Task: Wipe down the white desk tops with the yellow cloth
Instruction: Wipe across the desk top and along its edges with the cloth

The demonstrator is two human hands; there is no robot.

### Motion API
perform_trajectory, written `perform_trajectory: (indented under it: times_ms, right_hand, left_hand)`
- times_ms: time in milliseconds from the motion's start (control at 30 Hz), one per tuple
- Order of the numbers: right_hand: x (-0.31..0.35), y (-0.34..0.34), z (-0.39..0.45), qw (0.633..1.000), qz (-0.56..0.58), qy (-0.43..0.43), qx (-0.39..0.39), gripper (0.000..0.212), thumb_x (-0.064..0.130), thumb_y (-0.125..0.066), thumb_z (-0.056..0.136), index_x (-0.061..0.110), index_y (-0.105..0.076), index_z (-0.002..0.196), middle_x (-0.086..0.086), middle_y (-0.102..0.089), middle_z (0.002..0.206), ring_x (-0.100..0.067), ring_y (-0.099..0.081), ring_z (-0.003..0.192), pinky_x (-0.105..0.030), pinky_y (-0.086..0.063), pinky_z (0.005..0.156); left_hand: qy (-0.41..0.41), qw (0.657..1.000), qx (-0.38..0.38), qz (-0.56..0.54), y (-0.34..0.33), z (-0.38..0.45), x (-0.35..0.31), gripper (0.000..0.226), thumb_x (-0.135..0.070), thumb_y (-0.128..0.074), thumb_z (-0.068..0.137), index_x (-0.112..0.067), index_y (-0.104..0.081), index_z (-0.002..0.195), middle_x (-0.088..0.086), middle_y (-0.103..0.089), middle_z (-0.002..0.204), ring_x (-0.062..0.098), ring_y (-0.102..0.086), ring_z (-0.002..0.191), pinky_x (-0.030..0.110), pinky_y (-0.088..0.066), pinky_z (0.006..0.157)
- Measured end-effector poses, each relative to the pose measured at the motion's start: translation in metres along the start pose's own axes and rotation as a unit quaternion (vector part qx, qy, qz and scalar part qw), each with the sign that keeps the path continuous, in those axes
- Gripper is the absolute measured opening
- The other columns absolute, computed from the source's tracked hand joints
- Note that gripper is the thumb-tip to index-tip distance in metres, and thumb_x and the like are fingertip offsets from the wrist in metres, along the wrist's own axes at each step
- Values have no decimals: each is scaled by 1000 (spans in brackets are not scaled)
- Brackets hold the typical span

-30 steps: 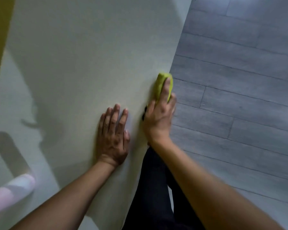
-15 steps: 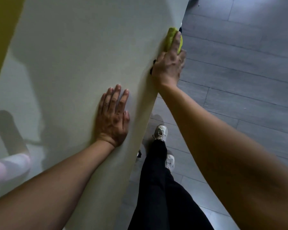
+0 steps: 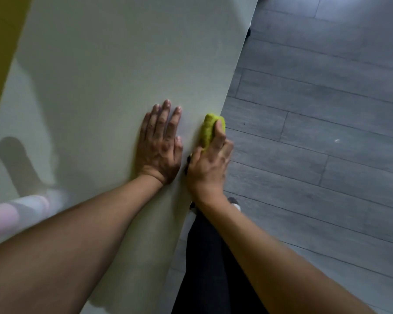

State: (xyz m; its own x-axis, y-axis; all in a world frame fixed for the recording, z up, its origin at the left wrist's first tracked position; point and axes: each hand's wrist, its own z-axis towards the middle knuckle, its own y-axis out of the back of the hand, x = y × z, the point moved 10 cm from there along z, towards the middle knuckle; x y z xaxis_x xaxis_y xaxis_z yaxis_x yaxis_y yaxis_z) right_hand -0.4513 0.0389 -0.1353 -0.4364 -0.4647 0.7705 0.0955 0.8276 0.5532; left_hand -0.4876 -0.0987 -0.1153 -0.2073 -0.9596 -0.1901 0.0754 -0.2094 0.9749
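One white bench [image 3: 104,87] fills the left and middle of the view, its long edge running diagonally from the upper right down toward the person. Two hands are on it. The left hand [image 3: 160,143] lies flat on the top near that edge, palm down, fingers straight and close together, holding nothing. The right hand [image 3: 210,163] sits just beside it at the very edge of the bench, curled round the one yellow cloth [image 3: 210,129]; the cloth is bunched into a wad, pressed against the bench's edge, with its far end poking out beyond the fingers [image 3: 219,132]. The thumb side of this hand lies on the bench top and the fingers wrap over the rim, so the cloth is half on the top and half over the side. The two hands are near each other but not touching.

Right of the bench lies a grey plank floor [image 3: 327,132]. Below the right forearm one leg in black trousers [image 3: 209,268] shows, with a pale shoe [image 3: 234,201] just visible past the wrist. At the left edge, one pinkish-white blurred object [image 3: 14,214] rests on the bench, casting a dark shadow; what it is I cannot tell. A yellow panel [image 3: 0,41] runs along the bench's far left side.
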Motion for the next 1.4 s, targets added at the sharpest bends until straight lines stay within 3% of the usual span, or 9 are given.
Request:
perform_trajectory:
  times_ms: [100,300,400,567,667,833,967,1067,1400]
  right_hand:
    - [19,9,64,999,4,-11,-39,61,17,-42,99,31,-24,155,-14,-38,129,-36,-44,119,-48,-43,91]
    - [37,17,140,999,12,-19,-43,62,20,-40,100,34,-21,157,-14,-39,132,-37,-42,124,-54,-43,98]
    - [29,10,100,999,13,10,-38,64,19,-41,99,32,-19,159,-16,-38,132,-36,-42,122,-44,-36,93]
    - [-7,-11,-38,999,-9,23,23,70,29,-33,91,33,-10,157,-13,-35,137,-35,-43,118,-51,-47,94]
    - [-22,-13,-79,998,-23,25,47,77,23,-41,87,32,-8,156,-16,-39,134,-40,-46,117,-54,-48,94]
    - [3,-1,-1,1000,5,-1,-15,65,19,-42,98,36,-15,155,-15,-37,134,-36,-44,119,-48,-44,91]
    - [25,9,87,999,5,-36,-39,59,20,-37,101,36,-20,156,-18,-36,139,-40,-39,130,-56,-43,99]
    - [29,11,101,999,1,-19,-43,59,19,-37,101,34,-21,156,-16,-37,139,-38,-39,131,-57,-44,102]
    - [-30,-20,-118,1000,-18,16,-16,71,22,-40,92,27,-18,160,-15,-39,131,-37,-44,115,-51,-44,91]
  left_hand:
    - [2,1000,-4,0,1,0,0,63,-29,-36,100,-9,-39,160,18,-33,167,37,-30,155,50,-19,129]
    - [1,1000,-11,-4,3,-2,1,63,-28,-38,100,-11,-39,160,16,-32,168,35,-28,156,50,-19,129]
    - [4,1000,-18,-2,4,-2,1,62,-29,-37,100,-11,-42,159,16,-34,167,36,-30,155,49,-20,129]
    - [2,1000,-18,-4,3,-1,0,63,-28,-36,99,-9,-42,159,17,-35,166,38,-32,154,50,-20,129]
    - [5,1000,-16,-8,6,-1,-2,63,-27,-35,99,-10,-41,159,16,-34,167,37,-31,155,48,-18,130]
    - [3,1000,-23,-10,7,1,-3,62,-28,-37,99,-9,-44,157,19,-38,164,39,-36,152,50,-23,127]
    - [3,1000,-18,-7,6,1,0,61,-30,-37,100,-10,-44,158,18,-37,165,39,-34,153,51,-23,128]
    - [10,1000,-14,-15,7,2,2,62,-30,-37,100,-10,-43,158,19,-36,165,39,-33,153,50,-21,128]
    - [-18,995,57,-76,8,-25,7,67,-28,-41,96,-7,-38,160,24,-29,167,43,-28,154,47,-14,128]
